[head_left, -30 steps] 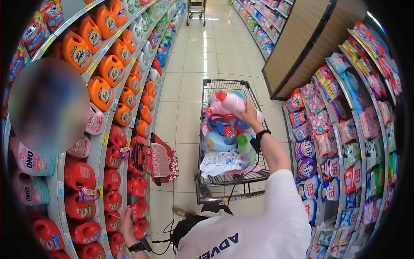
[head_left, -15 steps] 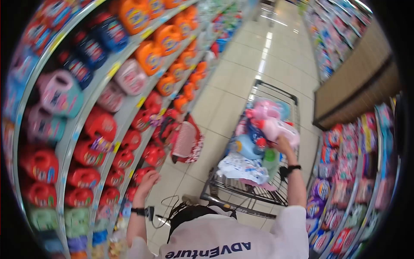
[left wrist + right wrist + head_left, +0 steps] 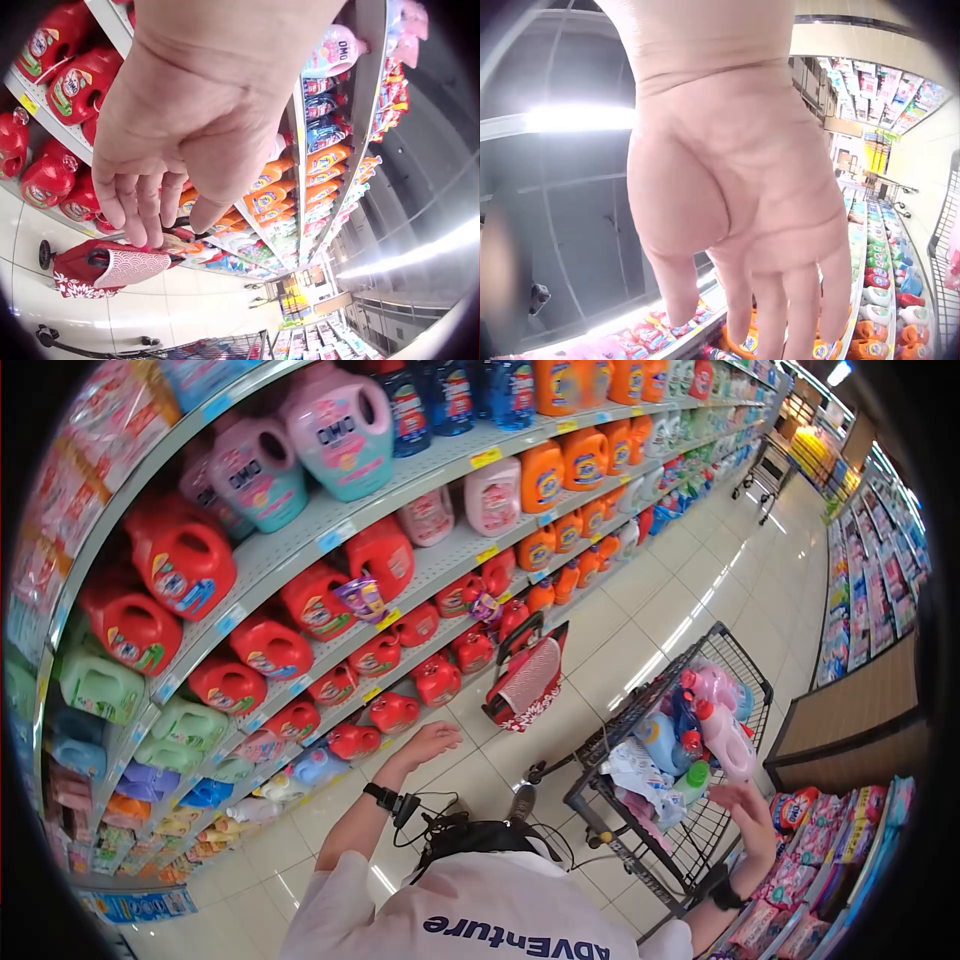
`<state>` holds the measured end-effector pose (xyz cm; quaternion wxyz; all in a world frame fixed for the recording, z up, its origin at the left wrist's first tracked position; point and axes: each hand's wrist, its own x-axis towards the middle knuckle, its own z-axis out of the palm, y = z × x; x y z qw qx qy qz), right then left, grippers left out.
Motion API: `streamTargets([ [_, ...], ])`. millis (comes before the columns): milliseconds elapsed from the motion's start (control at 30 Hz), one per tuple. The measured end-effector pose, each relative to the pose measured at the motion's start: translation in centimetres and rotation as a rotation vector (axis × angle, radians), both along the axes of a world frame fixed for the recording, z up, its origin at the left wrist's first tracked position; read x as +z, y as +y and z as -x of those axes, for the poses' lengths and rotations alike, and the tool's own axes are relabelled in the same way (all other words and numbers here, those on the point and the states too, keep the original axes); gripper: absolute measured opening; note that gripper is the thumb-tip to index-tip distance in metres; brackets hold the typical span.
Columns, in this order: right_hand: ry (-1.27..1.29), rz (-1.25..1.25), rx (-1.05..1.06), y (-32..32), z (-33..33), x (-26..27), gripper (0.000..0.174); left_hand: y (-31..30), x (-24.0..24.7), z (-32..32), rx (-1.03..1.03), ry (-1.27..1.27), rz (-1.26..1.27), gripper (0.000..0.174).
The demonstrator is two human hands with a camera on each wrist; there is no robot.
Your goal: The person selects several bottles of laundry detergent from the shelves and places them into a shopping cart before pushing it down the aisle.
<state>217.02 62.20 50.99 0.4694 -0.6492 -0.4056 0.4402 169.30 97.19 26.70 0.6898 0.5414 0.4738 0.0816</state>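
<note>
My left hand [image 3: 428,743] hangs in front of the lower shelves with loosely bent fingers and nothing in it. In the left wrist view, the same hand [image 3: 180,142] overlaps a red trolley bag behind it. My right hand [image 3: 745,815] is over the near right side of the shopping cart [image 3: 730,632]. Just beyond its fingertips, a pink bottle with a red cap [image 3: 728,740] lies on the pile of goods. In the right wrist view the palm of my right hand [image 3: 739,187] is bare and its fingers are extended. A green-capped bottle [image 3: 692,782] lies nearby in the cart.
Shelves on the left carry red detergent jugs [image 3: 275,648], orange ones [image 3: 585,457] and pink-and-teal OMO bottles [image 3: 345,435]. A red patterned trolley bag [image 3: 530,680] stands between shelf and cart. Packs [image 3: 800,860] fill the right shelf, and another cart [image 3: 768,468] stands down the aisle.
My right hand has let go of the pink bottle, which now lies in the cart, and has drawn back toward me. The head view has swung left; my left hand has risen.
</note>
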Motion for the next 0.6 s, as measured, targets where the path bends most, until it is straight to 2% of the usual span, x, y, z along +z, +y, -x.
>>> streamTargets([
  [67, 0.000, 0.013, 0.035, -0.7, 4.3, 2.2, 0.036, 0.3, -1.3, 2.1, 0.011, -0.027, 0.001, 0.044],
  [133, -0.053, 0.086, -0.014, -0.7, 7.6, 0.3, 0.038, 0.5, -3.4, 4.7, 0.020, -0.060, -0.058, 0.044],
  [167, -0.106, 0.150, -0.079, -0.7, 9.2, -1.4, 0.041, 0.5, -5.2, 6.5, 0.038, -0.063, -0.048, 0.044],
  [200, -0.214, 0.248, -0.135, -1.2, 10.3, -4.4, 0.050, 0.6, -7.5, 8.4, -0.002, 0.056, -0.143, 0.044],
  [233, -0.501, 0.408, -0.085, -2.5, 10.4, -8.4, 0.061, 0.8, -10.0, 10.2, -0.042, 0.176, -0.239, 0.044],
  [267, -0.652, 0.512, -0.038, -3.7, 10.6, -12.0, 0.065, 0.4, -12.8, 12.4, 0.027, 0.180, -0.225, 0.040],
  [300, -0.632, 0.645, -0.031, -4.3, 11.4, -14.3, 0.069, 0.0, -14.3, 14.8, 0.047, 0.181, -0.216, 0.040],
  [333, -0.576, 0.845, 0.042, -3.4, 12.3, -14.9, 0.065, -0.3, -15.4, 17.1, -0.019, 0.289, -0.221, 0.038],
  [367, -0.722, 0.804, -0.010, -4.3, 12.2, -17.6, 0.058, -1.0, -16.2, 19.4, -0.090, 0.399, -0.224, 0.037],
  [400, -0.865, 0.757, -0.068, -5.3, 12.0, -20.1, 0.051, -1.7, -16.6, 21.9, -0.079, 0.401, -0.219, 0.037],
  [433, -0.947, 0.808, -0.184, -4.6, 13.0, -20.3, 0.038, -2.6, -17.1, 24.3, -0.140, 0.496, -0.252, 0.038],
  [500, -1.172, 0.708, -0.378, -5.0, 14.2, -22.3, 0.035, -5.0, -19.8, 29.4, -0.227, 0.690, -0.279, 0.041],
  [533, -1.174, 0.704, -0.379, -4.9, 14.5, -22.3, 0.035, -6.1, -23.2, 32.2, -0.332, 0.803, -0.295, 0.040],
  [567, -1.197, 0.680, -0.432, -4.6, 14.8, -22.4, 0.036, -8.0, -26.3, 34.9, -0.173, 0.841, -0.174, 0.041],
  [600, -1.218, 0.656, -0.488, -4.5, 15.3, -22.2, 0.037, -9.2, -22.5, 36.2, -0.219, 0.895, -0.102, 0.044],
])
